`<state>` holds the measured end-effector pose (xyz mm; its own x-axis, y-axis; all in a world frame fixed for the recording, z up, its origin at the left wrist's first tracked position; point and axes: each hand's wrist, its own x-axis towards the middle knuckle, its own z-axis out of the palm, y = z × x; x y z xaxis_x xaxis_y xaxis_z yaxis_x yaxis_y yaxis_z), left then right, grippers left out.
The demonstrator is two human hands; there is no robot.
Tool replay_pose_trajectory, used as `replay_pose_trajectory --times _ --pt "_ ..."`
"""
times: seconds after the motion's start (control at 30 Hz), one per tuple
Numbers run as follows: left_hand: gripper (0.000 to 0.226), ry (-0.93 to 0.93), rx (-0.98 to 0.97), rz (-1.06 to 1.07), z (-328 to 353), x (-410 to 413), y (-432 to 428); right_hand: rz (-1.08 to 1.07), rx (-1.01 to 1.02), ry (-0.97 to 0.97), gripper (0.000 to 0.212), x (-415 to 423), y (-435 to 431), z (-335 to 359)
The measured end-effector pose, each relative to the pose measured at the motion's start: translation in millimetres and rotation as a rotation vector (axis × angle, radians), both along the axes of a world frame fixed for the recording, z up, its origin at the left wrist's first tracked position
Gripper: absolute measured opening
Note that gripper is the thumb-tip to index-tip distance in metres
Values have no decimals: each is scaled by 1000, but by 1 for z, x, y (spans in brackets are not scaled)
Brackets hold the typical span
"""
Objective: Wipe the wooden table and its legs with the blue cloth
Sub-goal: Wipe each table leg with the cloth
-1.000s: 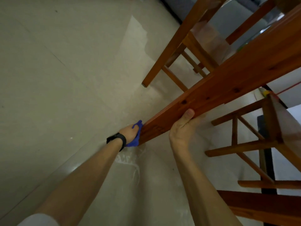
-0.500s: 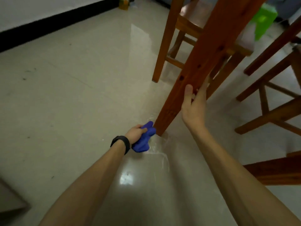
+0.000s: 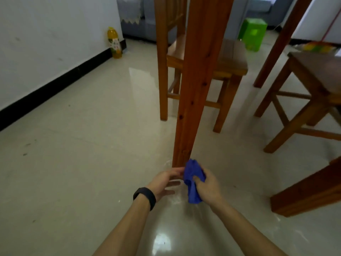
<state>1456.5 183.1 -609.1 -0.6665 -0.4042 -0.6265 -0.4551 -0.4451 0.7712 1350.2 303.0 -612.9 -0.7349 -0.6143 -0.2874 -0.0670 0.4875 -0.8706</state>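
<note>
Head view: my right hand point(image 3: 207, 187) clenched round blue cloth point(image 3: 193, 179) at foot of table leg point(image 3: 200, 80); left hand point(image 3: 164, 182) released, fingers spread beside it. Risk I see: loose tail dragging wet floor point(image 3: 83, 135), smearing leg.

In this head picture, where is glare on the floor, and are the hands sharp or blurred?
Head view: bright glare on the glossy floor between the forearms, and a paler reflection patch left of the chair. The left hand has slightly smeared fingers; the right hand and blue cloth are a little soft. The table leg looks sharp; the wide lens tilts the furniture on the right.
</note>
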Motion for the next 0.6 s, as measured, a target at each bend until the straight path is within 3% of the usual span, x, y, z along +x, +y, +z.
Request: replay_pose_trajectory --times 0.17,0.23,0.3,0.4,0.47,0.53,0.57,0.6 --pt "21 186 -302 416 51 -11 -37 -9 -386 957 44 -20 -23 121" --pt "32 265 -372 409 67 -15 -42 -32 -491 1304 51 -30 -39 163" --pt "42 314 -361 335 82 -19 -37 -17 -439 1518 55 -41 -57 183" --pt "46 382 -272 275 96 -20 -26 169 -72 1610 75 -48 -57 137" --pt "36 409 -248 271 101 -20 -22 593 221 1621 80 -50 -35 90" --pt "33 406 -263 246 108 -19 -18 916 468 1374 68 -60 -15 66" --pt "34 399 -282 221 110 -18 -17 925 489 1230 63 -66 -10 67" --pt "37 390 -305 200 111 -17 -18 858 382 1158 60 -73 -8 73"
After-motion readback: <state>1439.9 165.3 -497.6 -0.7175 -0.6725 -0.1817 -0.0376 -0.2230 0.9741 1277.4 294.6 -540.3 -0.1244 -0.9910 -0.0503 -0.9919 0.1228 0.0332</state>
